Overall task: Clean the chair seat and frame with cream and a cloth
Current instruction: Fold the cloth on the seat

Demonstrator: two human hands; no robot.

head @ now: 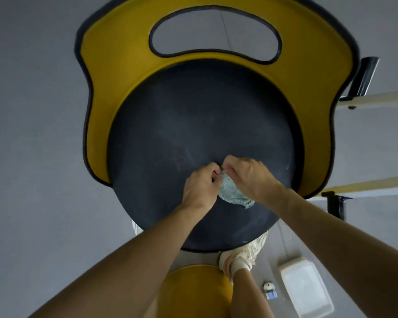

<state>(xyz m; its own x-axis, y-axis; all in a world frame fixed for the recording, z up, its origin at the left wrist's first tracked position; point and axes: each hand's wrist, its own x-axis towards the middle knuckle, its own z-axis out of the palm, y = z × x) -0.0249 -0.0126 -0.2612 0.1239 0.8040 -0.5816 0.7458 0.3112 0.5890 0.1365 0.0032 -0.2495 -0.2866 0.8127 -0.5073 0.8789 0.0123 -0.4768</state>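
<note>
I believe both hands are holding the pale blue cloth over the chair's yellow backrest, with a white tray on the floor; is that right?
Not quite: the head view shows the left hand and right hand holding the pale blue cloth over the chair's dark seat, not the yellow backrest. The white tray is on the floor.

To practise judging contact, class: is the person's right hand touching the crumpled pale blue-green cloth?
Touching. The head view shows the right hand pinching the crumpled pale blue-green cloth at its top edge, fingers curled onto it with no gap.
</note>
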